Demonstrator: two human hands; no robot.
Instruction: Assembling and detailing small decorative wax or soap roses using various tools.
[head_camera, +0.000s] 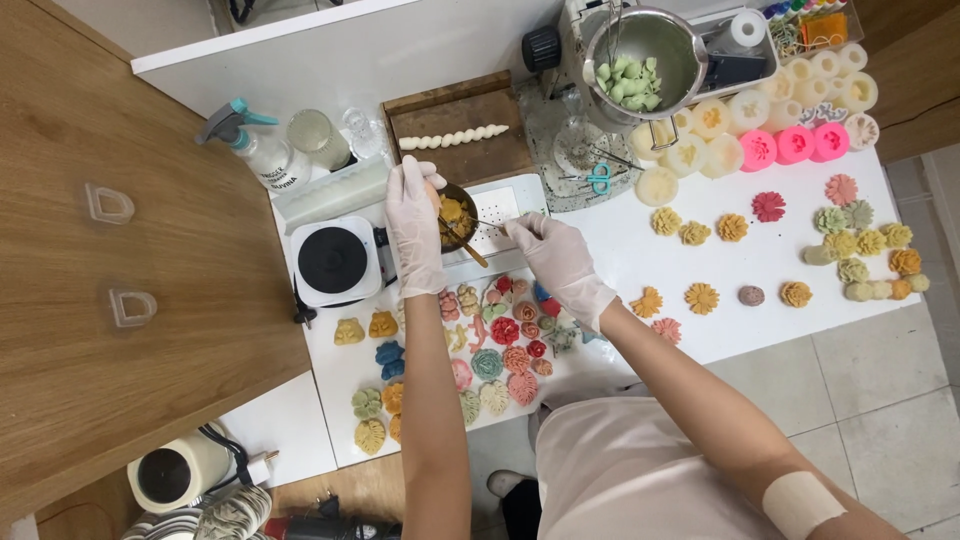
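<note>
My left hand (415, 225), in a white glove, grips a small dark bowl (456, 212) of orange paste over a white perforated tray (502, 205). My gloved right hand (550, 255) holds a thin metal tool (490, 223) whose tip reaches into the bowl. A wooden stick (470, 250) slants out of the bowl. Just below the hands lies a white board (345, 370) covered with several small coloured flower, leaf and animal shapes (505, 330).
A white hot plate (333, 260) stands left of the bowl, a spray bottle (250, 145) behind it. A steel pot (645, 50) holds green pieces. Silicone moulds (760, 130) and more flower shapes (860, 245) lie at right. A wooden panel (110, 250) fills the left.
</note>
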